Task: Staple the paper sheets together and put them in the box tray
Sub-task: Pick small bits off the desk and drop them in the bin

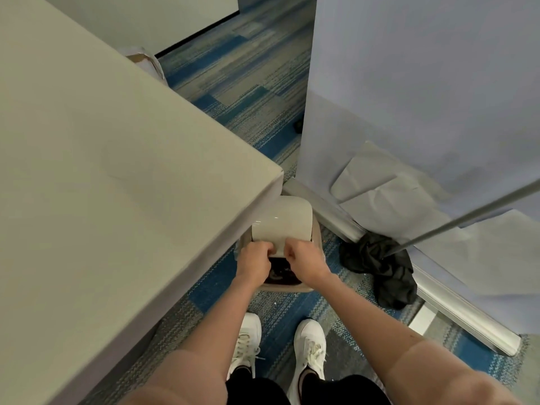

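I look down past a table corner at the floor. White paper sheets (282,220) curve upward over a beige box tray (285,287) standing on the carpet. My left hand (253,264) pinches the near edge of the sheets on the left, and my right hand (305,263) pinches it on the right. Dark contents show inside the tray just below my hands. No stapler is visible.
A grey table (117,171) fills the left, its corner overhanging the tray. A pale partition wall (423,83) with a metal base rail stands at right. A black cloth (382,267) lies on the carpet under a slanting metal pole (467,214). My white shoes (277,349) stand below.
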Demonstrator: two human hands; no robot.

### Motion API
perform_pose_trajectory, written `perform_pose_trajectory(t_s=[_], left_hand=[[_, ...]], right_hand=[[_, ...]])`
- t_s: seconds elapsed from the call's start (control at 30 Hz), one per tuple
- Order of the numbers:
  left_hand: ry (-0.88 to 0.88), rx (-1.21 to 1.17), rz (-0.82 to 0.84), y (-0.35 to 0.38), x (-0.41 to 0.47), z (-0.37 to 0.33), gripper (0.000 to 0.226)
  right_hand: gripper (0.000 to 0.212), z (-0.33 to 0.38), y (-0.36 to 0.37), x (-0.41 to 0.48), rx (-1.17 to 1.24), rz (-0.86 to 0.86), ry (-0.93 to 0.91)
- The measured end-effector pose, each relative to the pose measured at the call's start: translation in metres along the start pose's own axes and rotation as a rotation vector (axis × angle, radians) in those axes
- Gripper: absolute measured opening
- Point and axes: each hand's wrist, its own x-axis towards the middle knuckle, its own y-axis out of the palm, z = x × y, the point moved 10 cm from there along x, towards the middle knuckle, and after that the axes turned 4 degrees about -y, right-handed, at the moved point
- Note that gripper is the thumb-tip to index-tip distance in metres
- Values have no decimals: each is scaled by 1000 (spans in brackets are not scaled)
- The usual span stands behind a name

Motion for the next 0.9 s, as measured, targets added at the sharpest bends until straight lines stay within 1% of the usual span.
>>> perform_pose_trajectory(t_s=[0.17, 0.3, 0.37, 0.43, 0.5, 0.6, 0.67, 0.77, 0.83, 0.9], left_hand=[[46, 67, 13, 1, 2, -6, 29], [56, 80, 26, 0, 1, -7, 28], [46, 63, 41, -4, -1, -8, 24], [40, 56, 33, -12, -2, -13, 21], [37, 74, 1, -29, -7, -21, 25], [78, 86, -72, -56, -20, -39, 24], [103, 110, -91, -77, -35, -56, 28], [119, 78, -98, -110, -69, -93, 28], [92, -101, -87, -139, -97, -117, 36], [94, -291, -91, -171, -124, -147, 41]], right_hand=[[17, 3, 4, 2, -33, 47, 8], [11, 8, 8, 2, 17, 93, -15], [11, 8, 4, -1, 38, 81, 4], [16, 10, -5, -4, 47, 58, 23], [23, 15, -18, -10, 73, 26, 25], [20, 26, -44, -26, 100, -23, 2], [26, 32, -69, -42, 115, -81, 14], [20, 35, -128, -74, 232, -289, 49], [16, 44, -177, -101, 338, -423, 66], [20, 66, -229, -127, 405, -549, 16]])
